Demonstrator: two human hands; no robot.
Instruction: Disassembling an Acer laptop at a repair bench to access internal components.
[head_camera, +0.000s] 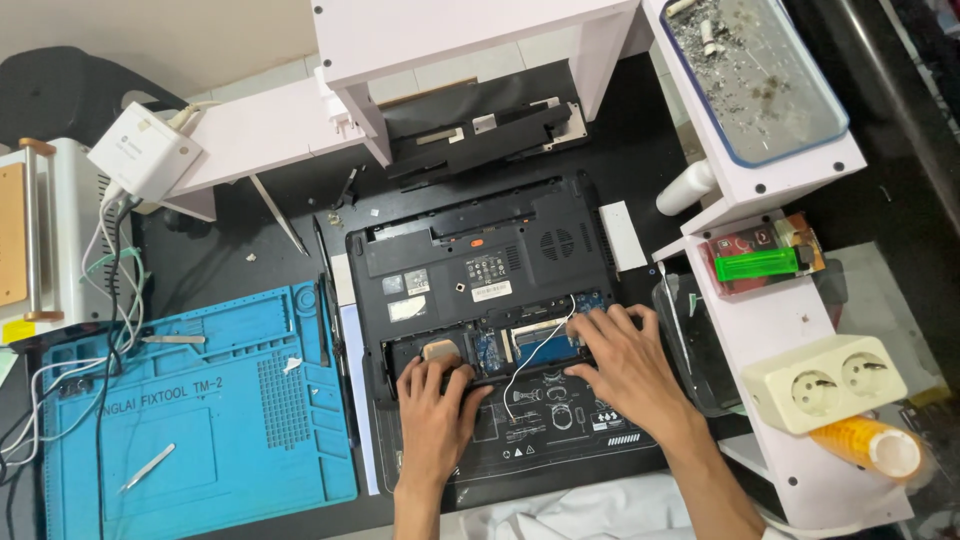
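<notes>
Here the black laptop (480, 290) lies upside down in the middle of the dark bench, its bottom cover off so that the open bay (490, 345) with green boards shows near the person. The left hand (435, 405) rests with fingers curled at the bay's near-left edge, beside a small tan-and-silver part (440, 350); whether it actually pinches anything I cannot tell, since the fingertips are tucked under. The right hand (620, 360) lies flat and spread, fingers apart, pressing on the right side of the bay and closing on nothing. A thin white wire (535, 355) loops out of the bay and runs between the two hands; in my judgement it is the likeliest casualty, because a sliding palm or a lifted panel could snag it and pull it from its socket. Pressing down on the bare boards could also flex or scratch them, and the small screws (335, 218) lying loose beyond the laptop could roll away if the machine is shifted. To the left a blue repair mat (200, 420) holds tweezers (148, 467), with a tangle of white cables (110, 290) and a white adapter (145, 150) further left. To the right a white shelf (770, 320) crowds the right forearm; it carries a green lighter (755, 265), a cream double socket (825, 383) and a tray of ash (755, 75) that a careless elbow could tip.
</notes>
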